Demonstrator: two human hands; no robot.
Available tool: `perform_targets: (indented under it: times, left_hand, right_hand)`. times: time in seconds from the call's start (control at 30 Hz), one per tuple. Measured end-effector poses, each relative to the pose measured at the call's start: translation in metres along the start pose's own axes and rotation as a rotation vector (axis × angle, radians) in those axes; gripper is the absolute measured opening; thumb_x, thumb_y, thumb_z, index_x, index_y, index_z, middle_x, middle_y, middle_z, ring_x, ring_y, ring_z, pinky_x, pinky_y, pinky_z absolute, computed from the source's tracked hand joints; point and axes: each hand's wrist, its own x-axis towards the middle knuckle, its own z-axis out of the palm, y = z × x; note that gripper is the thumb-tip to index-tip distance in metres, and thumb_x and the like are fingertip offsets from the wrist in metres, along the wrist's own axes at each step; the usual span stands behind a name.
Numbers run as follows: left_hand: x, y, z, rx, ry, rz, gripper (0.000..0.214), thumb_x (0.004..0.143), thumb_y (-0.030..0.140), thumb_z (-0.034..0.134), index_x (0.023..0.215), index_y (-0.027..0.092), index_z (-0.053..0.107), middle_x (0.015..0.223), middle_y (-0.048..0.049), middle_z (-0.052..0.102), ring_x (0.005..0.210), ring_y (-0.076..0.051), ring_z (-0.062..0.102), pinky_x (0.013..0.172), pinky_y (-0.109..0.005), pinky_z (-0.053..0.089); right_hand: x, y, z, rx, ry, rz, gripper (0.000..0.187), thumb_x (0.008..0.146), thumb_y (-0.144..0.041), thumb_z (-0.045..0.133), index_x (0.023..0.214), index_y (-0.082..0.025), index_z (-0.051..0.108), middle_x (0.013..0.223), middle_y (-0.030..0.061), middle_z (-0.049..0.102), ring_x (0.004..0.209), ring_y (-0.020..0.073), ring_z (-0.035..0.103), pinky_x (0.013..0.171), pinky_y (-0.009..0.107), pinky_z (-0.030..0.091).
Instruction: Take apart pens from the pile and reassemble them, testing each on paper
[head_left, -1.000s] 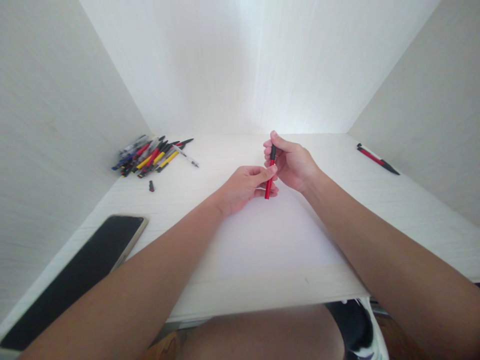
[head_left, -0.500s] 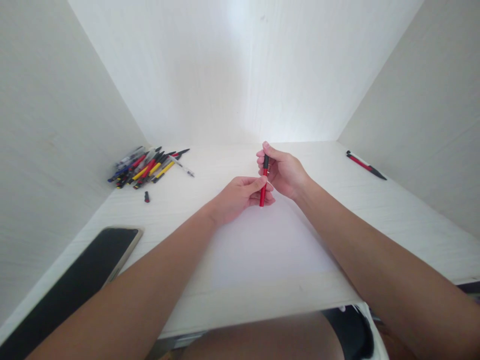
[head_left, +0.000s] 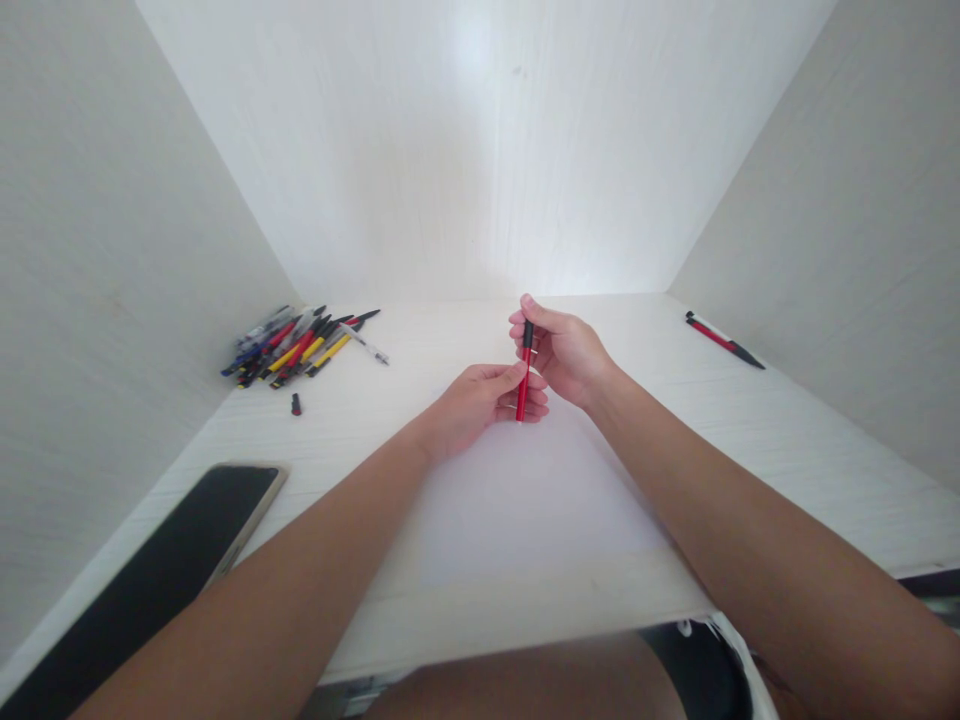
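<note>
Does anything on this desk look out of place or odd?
A small black piece lies loose on the desk, apart from the pile of pens; it may be a cap. One lone pen lies by the right wall. The red pen in the left hand and right hand looks intact.

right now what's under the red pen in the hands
A white paper sheet on the table lies below the red pen. The left hand covers the spot right beneath its tip.
</note>
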Motion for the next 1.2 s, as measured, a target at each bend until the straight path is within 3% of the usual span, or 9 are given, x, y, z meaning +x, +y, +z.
perform_targets:
  times: [0.13, 0.4, 0.57, 0.67, 0.77, 0.93, 1.2]
  left_hand:
    - [-0.001, 0.001, -0.001, 0.044, 0.034, 0.045, 0.040, 0.086, 0.052, 0.079, 0.087, 0.012, 0.073, 0.083, -0.0080, 0.071, 0.077, -0.019, 0.070, 0.082, -0.040, 0.060]
    - [-0.006, 0.009, 0.019, 0.157, 0.260, 0.039, 0.047, 0.072, 0.054, 0.089, 0.077, 0.015, 0.064, 0.074, -0.0031, 0.065, 0.072, -0.019, 0.071, 0.069, -0.036, 0.061]
    - [-0.003, 0.004, 0.010, 0.058, 0.060, -0.023, 0.056, 0.090, 0.068, 0.065, 0.096, 0.013, 0.074, 0.096, -0.0128, 0.073, 0.080, -0.024, 0.074, 0.071, -0.038, 0.061]
    - [-0.001, 0.000, -0.001, -0.005, -0.020, 0.001, 0.044, 0.091, 0.056, 0.071, 0.096, 0.013, 0.074, 0.094, -0.0122, 0.074, 0.082, -0.022, 0.074, 0.080, -0.040, 0.061]
    - [-0.002, -0.001, -0.005, 0.004, -0.012, 0.036, 0.036, 0.090, 0.049, 0.075, 0.091, 0.013, 0.074, 0.087, -0.0102, 0.074, 0.079, -0.020, 0.072, 0.080, -0.038, 0.061]
    - [-0.008, 0.008, 0.002, 0.126, 0.089, 0.059, 0.037, 0.086, 0.049, 0.078, 0.085, 0.013, 0.075, 0.083, -0.0107, 0.075, 0.077, -0.020, 0.071, 0.068, -0.033, 0.062]
    - [-0.012, 0.018, 0.021, 0.393, 0.320, 0.150, 0.020, 0.087, 0.031, 0.075, 0.075, 0.013, 0.075, 0.072, -0.0055, 0.073, 0.060, -0.013, 0.065, 0.060, -0.026, 0.059]
  right_hand:
    - [0.000, 0.001, 0.000, 0.020, -0.013, -0.010, 0.044, 0.069, -0.056, 0.088, 0.078, -0.018, 0.067, 0.073, 0.0011, 0.067, 0.065, 0.0129, 0.056, 0.061, 0.028, 0.042]
    - [-0.004, -0.002, 0.004, -0.017, 0.029, -0.036, 0.039, 0.073, -0.051, 0.087, 0.075, -0.016, 0.070, 0.078, 0.0047, 0.069, 0.072, 0.0147, 0.059, 0.063, 0.028, 0.044]
    - [-0.002, -0.005, 0.001, 0.065, 0.026, 0.002, 0.038, 0.072, -0.050, 0.087, 0.078, -0.016, 0.071, 0.080, 0.0034, 0.069, 0.072, 0.0139, 0.058, 0.062, 0.027, 0.044]
    - [0.000, -0.002, -0.002, 0.092, 0.027, 0.007, 0.033, 0.074, -0.046, 0.087, 0.079, -0.018, 0.070, 0.082, 0.0024, 0.069, 0.074, 0.0139, 0.059, 0.065, 0.027, 0.045]
    - [0.001, 0.001, -0.003, 0.079, 0.015, -0.002, 0.032, 0.076, -0.045, 0.085, 0.080, -0.018, 0.070, 0.084, 0.0027, 0.070, 0.075, 0.0142, 0.061, 0.067, 0.027, 0.046]
    - [-0.001, 0.001, 0.000, 0.037, 0.027, -0.040, 0.033, 0.074, -0.046, 0.086, 0.077, -0.016, 0.071, 0.083, 0.0047, 0.070, 0.077, 0.0154, 0.063, 0.071, 0.029, 0.048]
    - [-0.006, -0.006, 0.007, -0.084, 0.042, -0.151, 0.038, 0.073, -0.051, 0.086, 0.071, -0.015, 0.074, 0.076, 0.0072, 0.071, 0.075, 0.0177, 0.064, 0.075, 0.032, 0.050]
